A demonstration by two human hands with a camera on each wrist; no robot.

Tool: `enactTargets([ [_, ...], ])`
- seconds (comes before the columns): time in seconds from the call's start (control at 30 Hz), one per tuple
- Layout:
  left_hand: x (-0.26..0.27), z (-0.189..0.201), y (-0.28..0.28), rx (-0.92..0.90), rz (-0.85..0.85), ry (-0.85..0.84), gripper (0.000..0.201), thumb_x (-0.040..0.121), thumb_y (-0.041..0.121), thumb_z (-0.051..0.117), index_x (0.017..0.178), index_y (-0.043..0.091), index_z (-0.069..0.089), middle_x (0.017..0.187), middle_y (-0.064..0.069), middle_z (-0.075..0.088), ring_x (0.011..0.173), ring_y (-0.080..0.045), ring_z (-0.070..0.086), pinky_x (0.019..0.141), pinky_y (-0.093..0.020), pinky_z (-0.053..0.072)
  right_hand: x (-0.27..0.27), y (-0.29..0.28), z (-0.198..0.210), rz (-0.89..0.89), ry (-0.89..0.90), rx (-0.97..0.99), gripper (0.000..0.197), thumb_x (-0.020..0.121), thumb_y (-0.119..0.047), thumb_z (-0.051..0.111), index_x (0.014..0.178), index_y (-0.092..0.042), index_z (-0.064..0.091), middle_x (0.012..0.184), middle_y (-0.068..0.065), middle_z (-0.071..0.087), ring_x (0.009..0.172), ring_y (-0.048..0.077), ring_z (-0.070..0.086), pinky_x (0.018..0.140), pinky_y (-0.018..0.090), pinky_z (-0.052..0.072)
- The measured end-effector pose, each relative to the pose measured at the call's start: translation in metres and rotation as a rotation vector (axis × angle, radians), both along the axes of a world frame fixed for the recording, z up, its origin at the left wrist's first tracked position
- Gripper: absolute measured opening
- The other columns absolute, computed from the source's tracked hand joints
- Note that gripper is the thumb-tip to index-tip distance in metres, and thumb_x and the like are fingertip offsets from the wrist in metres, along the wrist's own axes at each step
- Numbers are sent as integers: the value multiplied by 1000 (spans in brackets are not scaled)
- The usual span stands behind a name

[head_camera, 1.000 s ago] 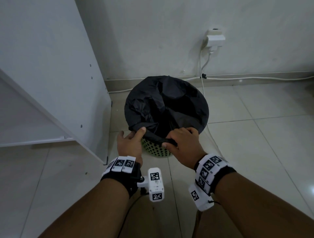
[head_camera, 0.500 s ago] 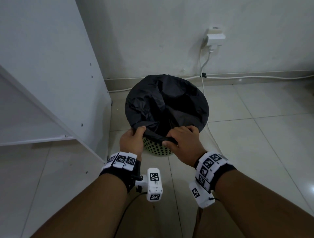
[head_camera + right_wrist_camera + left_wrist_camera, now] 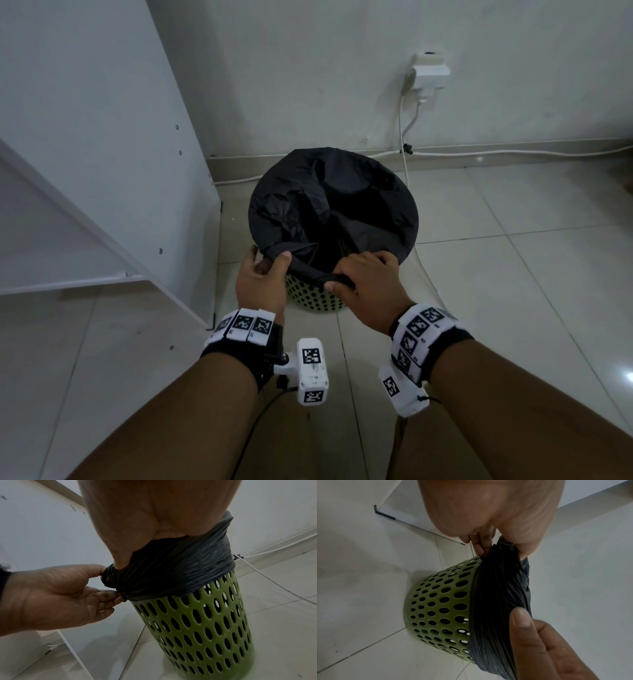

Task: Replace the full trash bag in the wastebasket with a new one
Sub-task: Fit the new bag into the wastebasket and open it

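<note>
Gripping the black trash bag [image 3: 329,205], folded over the green wastebasket [image 3: 315,298] at twelve o'clock: your left hand [image 3: 262,282] pinches its knot, your right hand [image 3: 363,284] clamps the near rim to peel it.

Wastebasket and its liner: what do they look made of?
Green perforated wastebasket: looks like moulded plastic, smooth and slightly satin, with even punched round holes. Black trash bag: thin plastic film, faint sheen, fine stretch wrinkles where it folds over the rim.
</note>
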State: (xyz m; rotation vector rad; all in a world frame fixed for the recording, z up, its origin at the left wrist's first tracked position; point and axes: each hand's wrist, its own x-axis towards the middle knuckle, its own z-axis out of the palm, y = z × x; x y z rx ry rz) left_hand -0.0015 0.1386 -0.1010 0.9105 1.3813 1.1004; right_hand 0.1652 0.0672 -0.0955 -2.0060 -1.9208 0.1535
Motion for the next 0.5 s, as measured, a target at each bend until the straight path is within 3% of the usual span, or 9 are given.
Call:
enactTargets([
  [0.03,1,0,1,-9,15,-22,67,85,24,75,145,16,49,113,-2,74,103,-10,69,89,-22,53,0,0,0,-3,-3,-2,41,85,-62,38,90,-28,62,85,-10,63,90,14,58,92,34,22],
  [0.1,2,0,1,-11,17,-4,68,86,22,74,147,12,45,119,-5,72,105,-11,68,82,-16,52,-1,0,0,-6,-12,-3,41,85,-61,39,91,-29,62,87,-10,63,91,13,58,93,33,21],
  [0.2,4,0,1,-15,9,16,44,90,17,69,130,4,59,116,-7,72,101,-16,68,60,-2,46,-2,-1,-1,-7,-13,-11,42,85,-62,37,91,-29,61,87,-11,63,92,13,58,93,33,21],
  [0.27,4,0,0,-37,-21,-14,32,90,18,68,120,4,65,112,-6,73,102,-19,67,57,-3,45,-2,-1,0,-6,-13,-24,43,84,-63,36,92,-29,61,88,-11,62,93,12,57,94,33,21],
  [0.33,2,2,0,-60,-44,-56,28,91,20,69,115,8,65,108,1,71,94,-13,66,57,-2,44,-1,0,0,-4,-10,-27,43,84,-63,36,92,-29,61,88,-11,62,93,13,57,94,34,20],
  [0.4,-1,1,-1,-49,-80,-81,27,91,24,70,116,12,69,109,4,73,91,-4,65,63,-4,45,0,1,0,-3,3,-13,41,85,-62,38,91,-29,61,87,-10,63,92,14,58,93,33,20],
  [0.5,-2,-7,1,-40,-108,-35,32,83,39,72,112,26,75,109,7,75,100,-4,67,81,-22,48,1,1,-1,1,-12,-3,39,85,-61,39,91,-29,61,86,-11,62,91,13,58,91,32,19],
])
